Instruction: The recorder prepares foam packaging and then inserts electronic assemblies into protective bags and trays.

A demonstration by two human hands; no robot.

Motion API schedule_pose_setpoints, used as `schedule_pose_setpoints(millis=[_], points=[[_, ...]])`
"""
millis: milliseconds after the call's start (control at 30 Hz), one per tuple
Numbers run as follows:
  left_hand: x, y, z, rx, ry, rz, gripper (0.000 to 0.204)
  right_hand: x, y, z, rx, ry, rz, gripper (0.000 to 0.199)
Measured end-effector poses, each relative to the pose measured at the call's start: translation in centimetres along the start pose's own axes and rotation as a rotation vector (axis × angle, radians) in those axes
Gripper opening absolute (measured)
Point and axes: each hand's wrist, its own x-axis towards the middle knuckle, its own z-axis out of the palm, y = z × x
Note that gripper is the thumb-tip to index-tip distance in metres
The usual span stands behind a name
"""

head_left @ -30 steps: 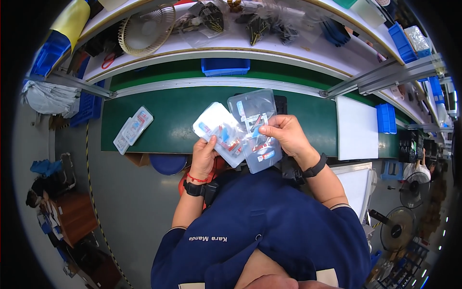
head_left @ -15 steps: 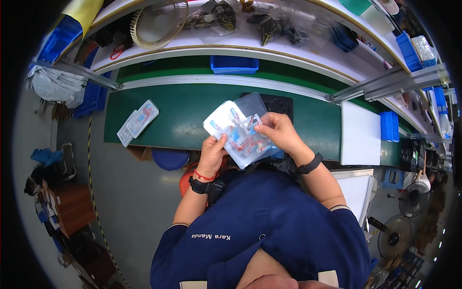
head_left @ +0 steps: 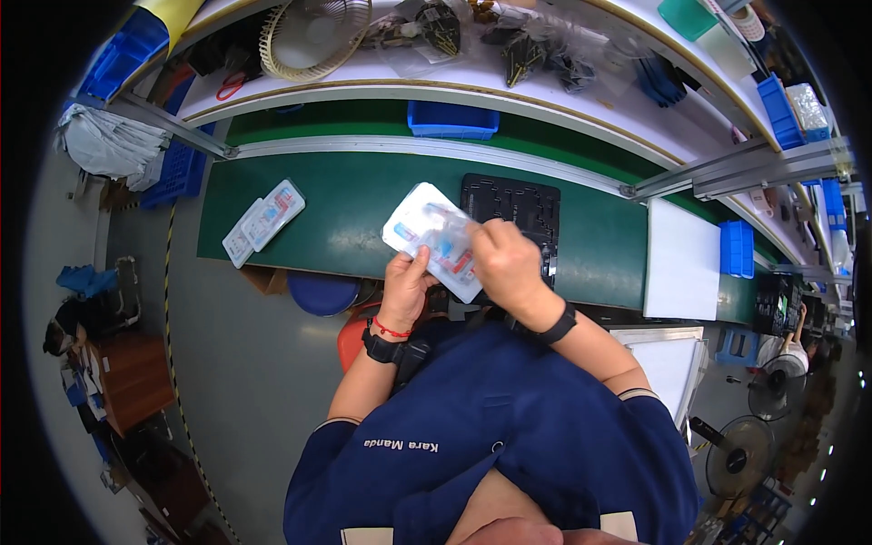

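Observation:
My left hand (head_left: 406,289) is closed on the lower left edge of a flat plastic package (head_left: 413,218), white with blue and red print. The package is tilted above the front of the green table. Over its right edge lies my right hand (head_left: 513,268), fingers curled and pinched against it. The back of this hand hides its fingertips and part of the package. Behind and to the right, a black moulded tray (head_left: 513,195) with recesses lies on the table. Two similar packages (head_left: 275,216) overlap each other at the table's left.
The green table (head_left: 341,218) runs across, with a white board (head_left: 683,259) and a blue bin (head_left: 736,250) at right. Another blue bin (head_left: 452,120) sits under the shelf (head_left: 581,113), which holds a basket (head_left: 313,41) and bagged parts. A blue round stool (head_left: 322,295) stands below the front edge.
A clear sheet that stuck out at the package's upper right no longer shows there. My right hand has shifted slightly left and curled over the package's edge. My left hand keeps its hold.

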Motion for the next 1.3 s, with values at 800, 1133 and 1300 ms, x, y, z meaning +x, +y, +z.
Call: schedule_pose_setpoints(millis=[800,1133,1300], points=[[7.9,-7.6,-11.2,-0.244,0.666,-0.075,0.037,-6.5,7.6,4.5,-0.037,-0.207,0.416,0.048],[4.8,-6.0,-12.2,0.162,0.535,-0.429,0.046,-14.7,15.0,7.6,0.282,-0.332,1.174,0.048],[3.5,-5.5,-10.4,0.317,0.375,-0.442,0.040,-15.2,15.0,7.9,0.208,-0.186,1.078,0.026]])
